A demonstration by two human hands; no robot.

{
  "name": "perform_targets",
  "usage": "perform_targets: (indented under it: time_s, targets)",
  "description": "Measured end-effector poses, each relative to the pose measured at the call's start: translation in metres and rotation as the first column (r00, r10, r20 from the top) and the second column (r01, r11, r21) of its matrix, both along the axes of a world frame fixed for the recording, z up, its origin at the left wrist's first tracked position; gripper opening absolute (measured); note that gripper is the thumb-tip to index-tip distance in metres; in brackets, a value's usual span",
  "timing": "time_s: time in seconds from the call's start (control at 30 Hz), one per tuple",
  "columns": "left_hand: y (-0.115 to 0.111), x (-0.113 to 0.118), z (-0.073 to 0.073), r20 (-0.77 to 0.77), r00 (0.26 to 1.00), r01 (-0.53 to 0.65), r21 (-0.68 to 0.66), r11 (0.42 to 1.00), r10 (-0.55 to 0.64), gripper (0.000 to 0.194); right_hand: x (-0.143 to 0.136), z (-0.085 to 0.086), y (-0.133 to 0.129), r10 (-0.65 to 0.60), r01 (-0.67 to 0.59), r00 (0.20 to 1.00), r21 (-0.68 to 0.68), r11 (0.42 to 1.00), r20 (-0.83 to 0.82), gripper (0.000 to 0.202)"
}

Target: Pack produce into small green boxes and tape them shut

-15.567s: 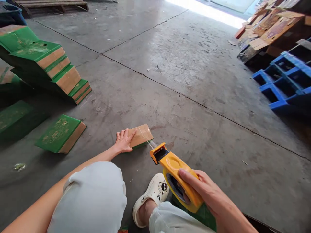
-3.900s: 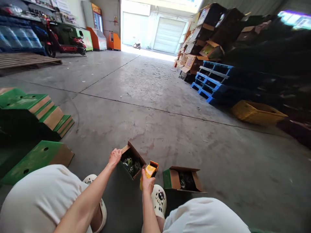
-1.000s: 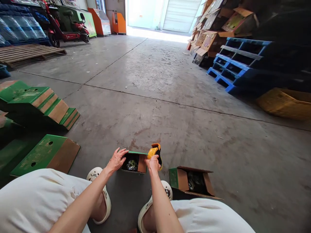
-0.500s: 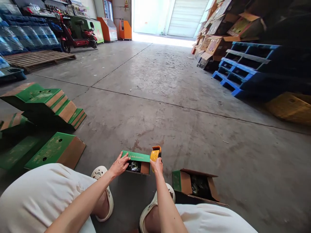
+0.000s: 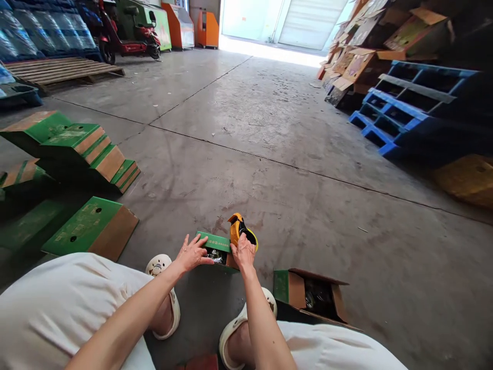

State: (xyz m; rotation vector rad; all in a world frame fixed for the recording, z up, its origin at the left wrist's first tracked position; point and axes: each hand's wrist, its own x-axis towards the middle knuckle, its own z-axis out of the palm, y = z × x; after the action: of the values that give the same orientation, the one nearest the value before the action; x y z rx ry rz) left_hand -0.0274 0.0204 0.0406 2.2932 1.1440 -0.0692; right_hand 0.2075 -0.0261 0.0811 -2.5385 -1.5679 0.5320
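Note:
Between my feet a small green cardboard box (image 5: pixel 214 241) stands on the floor, with dark, shiny plastic-wrapped contents showing at its open near side. My left hand (image 5: pixel 191 254) rests on the box's left end, its fingers spread over the green flap. In my right hand (image 5: pixel 244 252) is a yellow-orange tape dispenser (image 5: pixel 235 231), held at the box's right end and tilted. Whether tape touches the cardboard is too small to tell. Another box (image 5: pixel 316 295), open on top with dark wrapped contents inside, sits to the right of my right foot.
Stacked green boxes (image 5: pixel 77 139) stand at the left, and a closed green box (image 5: pixel 90 226) lies nearer my left knee. Blue pallets (image 5: pixel 400 110) and a heap of cartons (image 5: pixel 358 64) line the right. A red scooter (image 5: pixel 129 38) is parked at the back left.
My right hand has turned the tape dispenser and brought it leftward over the box's right end. My left hand's fingers have spread wider. The whole view has shifted slightly.

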Motion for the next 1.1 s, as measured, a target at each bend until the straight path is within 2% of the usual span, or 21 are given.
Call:
perform_targets:
  time_s: [0.17, 0.23, 0.3, 0.5, 0.57, 0.7, 0.77, 0.87, 0.9, 0.97, 1.1]
  targets:
    - [0.003, 0.008, -0.005, 0.052, 0.998, -0.023, 0.120, 0.992, 0.017, 0.051, -0.006, -0.004, 0.002, 0.040, -0.039, 0.996, -0.015, 0.999, 0.074, 0.044]
    - [0.004, 0.015, -0.009, 0.065, 0.997, -0.049, 0.152, 0.987, 0.040, 0.049, -0.006, -0.004, 0.001, 0.045, -0.043, 0.995, -0.019, 0.999, 0.092, 0.043]
    - [0.003, 0.023, -0.018, 0.069, 0.994, -0.095, 0.164, 0.982, 0.085, 0.047, -0.006, -0.005, 0.000, 0.048, -0.045, 0.993, -0.023, 0.999, 0.106, 0.043]
    - [-0.005, 0.033, -0.046, 0.111, 0.981, -0.178, 0.160, 0.971, 0.161, 0.061, -0.006, -0.014, -0.002, 0.033, -0.028, 0.991, -0.041, 0.999, 0.127, 0.043]
    - [-0.007, 0.032, -0.048, 0.082, 0.984, -0.171, 0.164, 0.972, 0.159, 0.061, -0.006, -0.016, -0.001, 0.028, -0.023, 0.991, -0.041, 0.999, 0.130, 0.045]
    - [-0.013, 0.029, -0.041, 0.040, 0.993, -0.115, 0.186, 0.976, 0.109, 0.061, -0.008, -0.015, -0.002, 0.024, -0.020, 0.991, -0.036, 0.999, 0.135, 0.045]
    - [-0.016, 0.028, -0.038, 0.045, 0.997, -0.067, 0.186, 0.980, 0.059, 0.077, -0.010, -0.013, -0.005, 0.028, -0.025, 0.990, -0.022, 0.999, 0.139, 0.045]
    - [-0.018, 0.030, -0.036, 0.042, 0.999, 0.016, 0.163, 0.987, -0.023, 0.123, -0.014, -0.011, -0.011, 0.044, -0.046, 0.988, 0.008, 0.999, 0.147, 0.050]
    - [-0.018, 0.031, -0.037, 0.035, 0.999, 0.033, 0.158, 0.987, -0.039, 0.134, -0.015, -0.012, -0.012, 0.051, -0.054, 0.988, 0.016, 0.998, 0.148, 0.053]
    - [-0.016, 0.036, -0.038, 0.027, 0.998, 0.052, 0.158, 0.986, -0.057, 0.143, -0.016, -0.013, -0.013, 0.065, -0.070, 0.987, 0.027, 0.997, 0.146, 0.056]
    - [-0.012, 0.040, -0.042, 0.059, 0.994, 0.082, 0.165, 0.983, -0.093, 0.140, -0.014, -0.018, -0.010, 0.081, -0.086, 0.988, 0.033, 0.996, 0.130, 0.058]
